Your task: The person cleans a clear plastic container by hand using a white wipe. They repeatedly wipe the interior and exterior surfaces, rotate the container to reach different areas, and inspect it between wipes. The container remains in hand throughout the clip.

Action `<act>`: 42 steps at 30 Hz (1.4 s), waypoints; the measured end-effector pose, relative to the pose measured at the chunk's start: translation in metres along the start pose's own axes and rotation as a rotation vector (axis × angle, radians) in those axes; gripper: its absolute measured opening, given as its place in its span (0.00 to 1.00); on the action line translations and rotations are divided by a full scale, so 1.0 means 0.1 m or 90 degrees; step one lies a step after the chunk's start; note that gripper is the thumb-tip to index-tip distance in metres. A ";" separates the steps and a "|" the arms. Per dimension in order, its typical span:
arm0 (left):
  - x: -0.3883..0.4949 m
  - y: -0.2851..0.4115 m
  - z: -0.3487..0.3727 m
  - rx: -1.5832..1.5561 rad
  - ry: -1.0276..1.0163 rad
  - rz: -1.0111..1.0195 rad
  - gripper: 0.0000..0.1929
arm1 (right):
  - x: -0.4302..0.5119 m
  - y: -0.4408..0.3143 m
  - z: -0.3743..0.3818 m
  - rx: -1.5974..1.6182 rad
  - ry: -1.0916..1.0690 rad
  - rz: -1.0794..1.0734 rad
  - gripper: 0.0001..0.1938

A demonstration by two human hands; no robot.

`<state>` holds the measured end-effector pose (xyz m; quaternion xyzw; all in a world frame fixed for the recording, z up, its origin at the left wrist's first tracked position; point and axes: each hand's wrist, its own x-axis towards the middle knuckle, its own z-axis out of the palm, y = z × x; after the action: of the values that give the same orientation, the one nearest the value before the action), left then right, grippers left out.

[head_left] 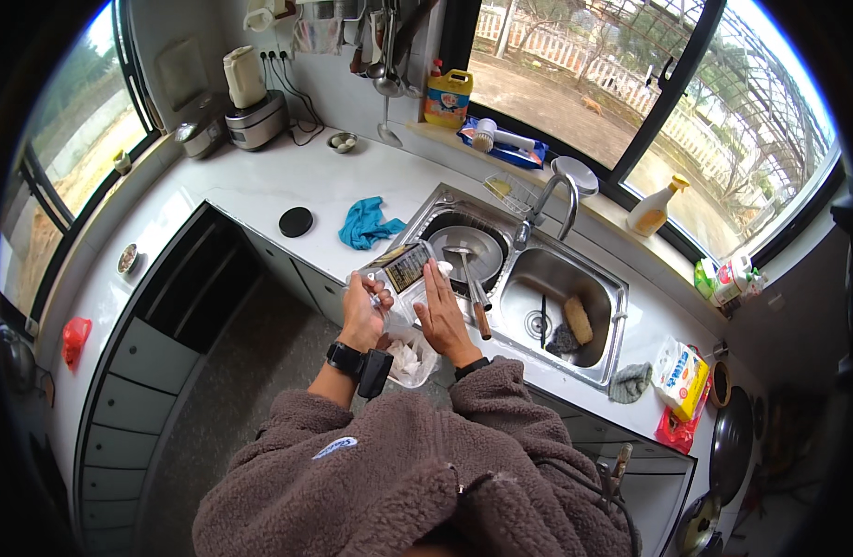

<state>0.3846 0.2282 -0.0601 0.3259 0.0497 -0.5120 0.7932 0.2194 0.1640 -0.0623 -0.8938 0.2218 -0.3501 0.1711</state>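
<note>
My left hand (pixel 365 311) grips a clear plastic jar (pixel 407 301) by its handle side. The jar is tilted over the counter's front edge and carries a black printed label (pixel 410 269). My right hand (pixel 443 311) lies flat along the jar's other side, fingers straight and together. A white wad (pixel 445 267), perhaps tissue, sticks out past those fingertips, pressed under them. Below both hands stands a bin with a white liner (pixel 412 358), with crumpled paper inside. A round black lid (pixel 296 221) and a crumpled teal cloth (pixel 369 223) lie on the counter beyond.
The double steel sink (pixel 503 278) holds a pan lid (pixel 468 247) on the left, with a ladle (pixel 473 282) across it. A sponge (pixel 577 320) and a dark scourer (pixel 562 340) sit in the right basin. The faucet (pixel 562 198) rises behind. A grey cloth (pixel 630 383) lies right.
</note>
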 end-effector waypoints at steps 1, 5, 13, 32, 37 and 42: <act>0.02 0.03 -0.04 -0.028 -0.006 -0.030 0.20 | -0.14 0.02 0.04 0.004 -0.006 -0.004 0.34; 0.18 0.18 -0.16 -0.131 0.062 0.017 0.19 | -0.53 -0.20 0.11 0.193 -0.128 0.041 0.35; 0.25 0.00 0.00 -0.104 0.028 -0.045 0.19 | 0.15 -0.13 -0.11 0.255 0.036 0.046 0.34; 0.14 -0.13 0.29 -0.143 -0.007 -0.052 0.20 | 0.01 -0.24 -0.21 0.163 0.200 0.046 0.35; 0.17 -0.17 0.20 -0.120 0.011 -0.079 0.19 | 0.04 -0.18 -0.60 0.092 0.230 0.161 0.34; 0.12 -0.27 0.12 -0.136 0.011 -0.142 0.19 | 0.17 -0.30 -0.65 0.373 0.241 0.257 0.20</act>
<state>0.3643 0.2053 -0.0685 0.2365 0.1467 -0.5857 0.7613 0.1934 0.1707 0.0065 -0.6654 0.3113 -0.5165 0.4398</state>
